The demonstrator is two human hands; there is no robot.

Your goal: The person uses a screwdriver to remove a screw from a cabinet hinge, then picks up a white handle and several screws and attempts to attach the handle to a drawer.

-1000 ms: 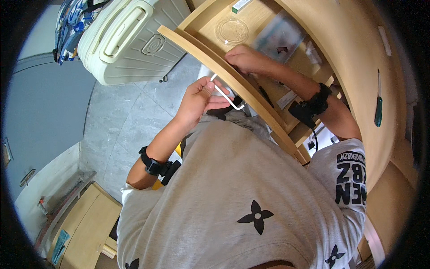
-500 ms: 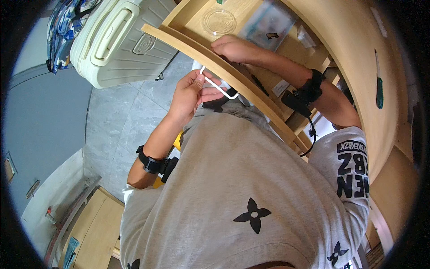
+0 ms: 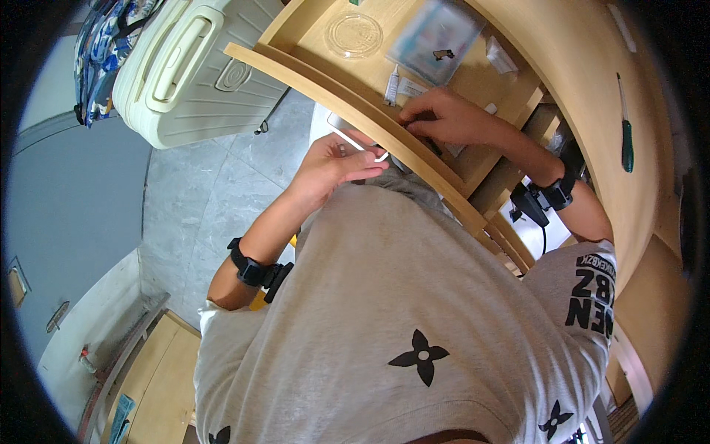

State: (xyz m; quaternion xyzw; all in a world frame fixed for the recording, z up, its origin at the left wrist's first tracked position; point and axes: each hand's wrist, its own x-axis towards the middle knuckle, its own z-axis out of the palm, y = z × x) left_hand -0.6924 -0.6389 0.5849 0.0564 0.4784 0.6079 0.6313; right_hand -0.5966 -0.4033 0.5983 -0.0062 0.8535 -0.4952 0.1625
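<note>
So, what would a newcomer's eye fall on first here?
Probably the open wooden drawer at upper centre, with the person's right hand inside and left hand at its white bar handle. Next, perhaps, the cream suitcase at upper left, then the green-handled screwdriver on the wooden desktop at right.

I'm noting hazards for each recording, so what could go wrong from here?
First, the left hand holds the white handle at the outer side of the drawer; if it isn't fastened, which I can't tell, it might slip should that grip loosen. Second, the right hand is inside the open drawer and could be pinched if it slid shut. Third, the small white tube lies near that hand and might get knocked.
</note>
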